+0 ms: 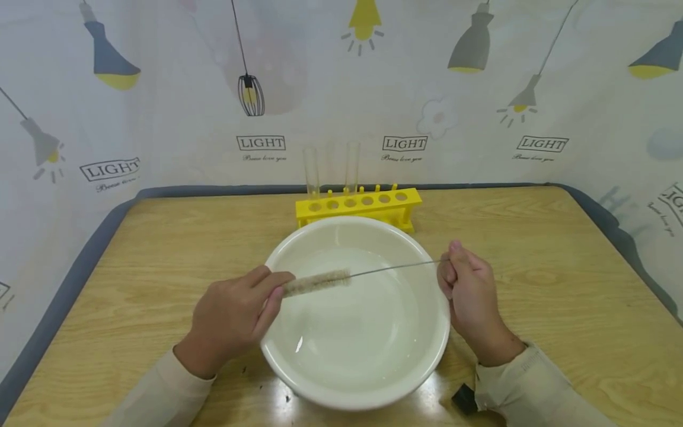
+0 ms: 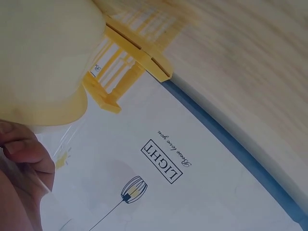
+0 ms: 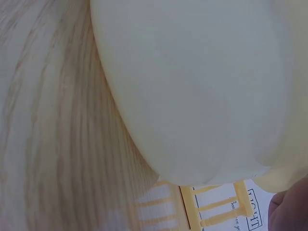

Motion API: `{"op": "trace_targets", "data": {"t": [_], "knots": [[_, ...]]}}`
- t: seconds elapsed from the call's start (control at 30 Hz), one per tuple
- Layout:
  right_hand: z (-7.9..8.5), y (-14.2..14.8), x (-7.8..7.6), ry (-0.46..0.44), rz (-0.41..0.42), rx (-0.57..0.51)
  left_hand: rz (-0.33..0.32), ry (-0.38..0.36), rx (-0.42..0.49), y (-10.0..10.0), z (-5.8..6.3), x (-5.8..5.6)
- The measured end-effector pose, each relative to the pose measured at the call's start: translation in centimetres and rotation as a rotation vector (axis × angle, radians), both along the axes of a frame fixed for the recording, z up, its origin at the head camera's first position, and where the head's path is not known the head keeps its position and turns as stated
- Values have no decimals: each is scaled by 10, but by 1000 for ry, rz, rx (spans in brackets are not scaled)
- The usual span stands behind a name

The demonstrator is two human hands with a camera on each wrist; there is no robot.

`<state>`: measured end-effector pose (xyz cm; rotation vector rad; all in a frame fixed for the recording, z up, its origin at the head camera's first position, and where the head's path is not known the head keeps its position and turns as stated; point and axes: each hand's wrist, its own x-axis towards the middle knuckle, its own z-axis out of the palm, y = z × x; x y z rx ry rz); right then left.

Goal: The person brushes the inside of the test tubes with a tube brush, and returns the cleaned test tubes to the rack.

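A test tube brush point(image 1: 320, 282) with pale bristles and a thin wire handle stretches over a white basin point(image 1: 349, 402). My left hand point(image 1: 235, 311) grips it at the bristled end, thumb and fingers wrapped round, hiding the tip. At the other end, my right hand point(image 1: 469, 296) pinches the wire beside the basin's right rim. The brush slants slightly up to the right. What looks like water lies in the basin. In the left wrist view, curled fingers point(image 2: 29, 151) show at the lower left; the right wrist view catches only a sliver of hand point(image 3: 291, 209).
Behind the basin stands a yellow test tube rack point(image 1: 368, 203) with clear test tubes point(image 1: 352, 169) upright in it. A small black object point(image 1: 465, 399) lies on the wooden table point(image 1: 539, 249) near the right sleeve. A printed curtain point(image 1: 331, 89) hangs along the table's far edge.
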<state>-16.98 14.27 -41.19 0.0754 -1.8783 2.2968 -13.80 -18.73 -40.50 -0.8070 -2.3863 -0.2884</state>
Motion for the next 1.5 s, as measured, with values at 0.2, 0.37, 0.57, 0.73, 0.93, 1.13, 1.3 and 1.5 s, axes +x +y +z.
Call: {"op": "trace_targets", "data": {"t": [0.2,0.37,0.57,0.73,0.93,1.13,1.3,1.5], "knots": [[0,2,-1,-15,9,-3,0,-12,-2,1,0,-1],[0,2,-1,-6,40,-16,3,-17,-4,1,0,0],[1,3,-1,-10,57,-43,-1,-5,1,1,-1,0],[1,4,0,-12,41,-50,-4,-6,5,1,0,0],[0,7,-2,-8,77,-76,-3,2,6,0,0,-1],[-1,12,-5,-41,146,-134,-10,24,15,1,0,-1],[-3,15,-5,-64,182,-161,-6,21,13,1,-1,0],[-4,15,-5,-80,170,-190,-8,12,14,1,-2,0]]}}
